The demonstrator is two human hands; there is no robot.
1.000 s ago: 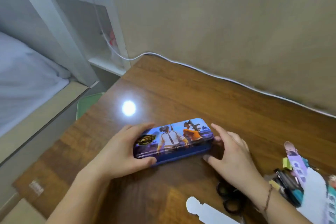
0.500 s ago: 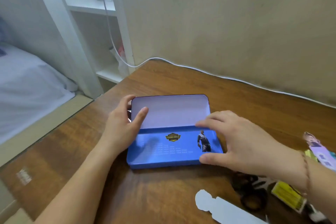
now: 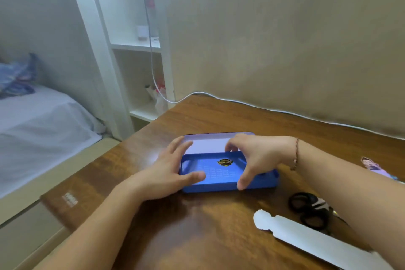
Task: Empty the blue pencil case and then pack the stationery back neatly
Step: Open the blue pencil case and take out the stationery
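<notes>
Blue pencil case (image 3: 221, 176) on bench (image 3: 197, 226), lid up, tray bare. Gold badge (image 3: 224, 162) inside; lettering too blurred to read. My left hand (image 3: 168, 173) spread, thumb on near-left rim. My right hand (image 3: 252, 155) fingers half-curled above tray, gripping nothing. Black scissors (image 3: 310, 210) near right.

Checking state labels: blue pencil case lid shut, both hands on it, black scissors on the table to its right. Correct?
Not quite. In the head view the blue pencil case is open, lid tipped back, tray empty. Left hand and right hand are on it, and the black scissors lie on the table to its right.
</notes>
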